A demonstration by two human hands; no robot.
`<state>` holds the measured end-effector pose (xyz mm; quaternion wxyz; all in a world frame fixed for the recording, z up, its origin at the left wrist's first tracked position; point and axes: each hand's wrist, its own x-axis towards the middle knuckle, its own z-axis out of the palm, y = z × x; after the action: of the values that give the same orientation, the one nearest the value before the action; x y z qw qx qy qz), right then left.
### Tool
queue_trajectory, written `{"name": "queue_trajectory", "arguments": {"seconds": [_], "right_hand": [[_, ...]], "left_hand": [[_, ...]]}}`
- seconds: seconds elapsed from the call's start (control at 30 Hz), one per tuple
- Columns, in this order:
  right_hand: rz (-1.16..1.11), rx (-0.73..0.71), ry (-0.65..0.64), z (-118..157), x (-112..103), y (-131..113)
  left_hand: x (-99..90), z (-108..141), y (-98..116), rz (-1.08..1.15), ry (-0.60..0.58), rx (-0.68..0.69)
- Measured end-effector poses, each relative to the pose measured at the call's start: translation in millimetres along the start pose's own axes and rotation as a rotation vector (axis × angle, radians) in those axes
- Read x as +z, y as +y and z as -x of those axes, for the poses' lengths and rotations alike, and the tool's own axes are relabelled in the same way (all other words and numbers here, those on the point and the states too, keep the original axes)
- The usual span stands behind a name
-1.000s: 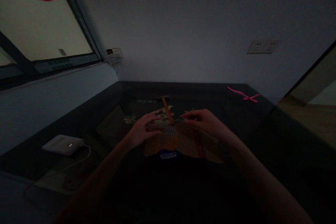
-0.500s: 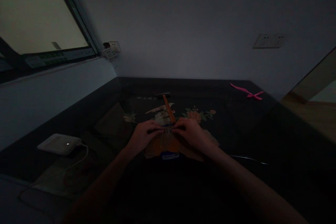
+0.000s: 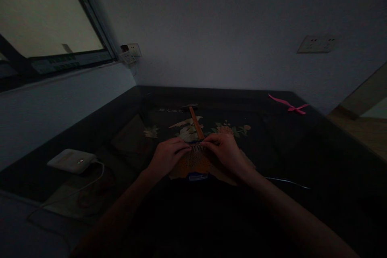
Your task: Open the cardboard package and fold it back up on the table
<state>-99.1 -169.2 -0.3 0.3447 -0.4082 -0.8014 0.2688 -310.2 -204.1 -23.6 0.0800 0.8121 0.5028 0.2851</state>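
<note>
A brown and orange patterned piece [image 3: 196, 165], paper or cloth, lies on the dark table below my hands, with a blue label at its near edge. My left hand [image 3: 171, 153] pinches at the left of its upper edge. On the right, my right hand [image 3: 222, 149] has thumb and finger closed at the same edge, close to the left fingertips. Small dark marks or strips show between the fingertips, too dim to make out. A hammer with an orange wooden handle [image 3: 196, 123] lies just beyond, its handle end near my right fingers.
A white power bank [image 3: 71, 161] with a cable lies at left. A pink ribbon [image 3: 292, 107] is at the back right. A thin pale strand [image 3: 288, 181] lies right of my forearm. Wall sockets [image 3: 317, 44] are above the table.
The view has shifted slightly. My fingertips have moved a little apart, and more of the dark marks on the upper edge show between them.
</note>
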Motion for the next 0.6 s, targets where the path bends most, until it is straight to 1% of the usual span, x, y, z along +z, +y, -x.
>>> {"name": "queue_trajectory", "arguments": {"seconds": [0.17, 0.27, 0.4, 0.47, 0.6], "right_hand": [[-0.033, -0.026, 0.007, 0, -9, -9], [-0.126, -0.039, -0.060, 6, -11, -22], [-0.263, -0.042, -0.242, 16, 2, -33], [-0.296, -0.017, -0.268, 18, 10, -32], [-0.319, 0.032, -0.260, 17, 20, -26]], "left_hand": [[0.9, -1, 1, -0.034, -0.016, 0.016], [1.9, -1, 0, -0.033, 0.005, 0.038], [0.6, -1, -1, -0.016, -0.024, 0.048], [-0.9, -1, -1, 0.016, -0.028, 0.038], [-4.2, -5, 0, 0.079, -0.017, 0.011]]}}
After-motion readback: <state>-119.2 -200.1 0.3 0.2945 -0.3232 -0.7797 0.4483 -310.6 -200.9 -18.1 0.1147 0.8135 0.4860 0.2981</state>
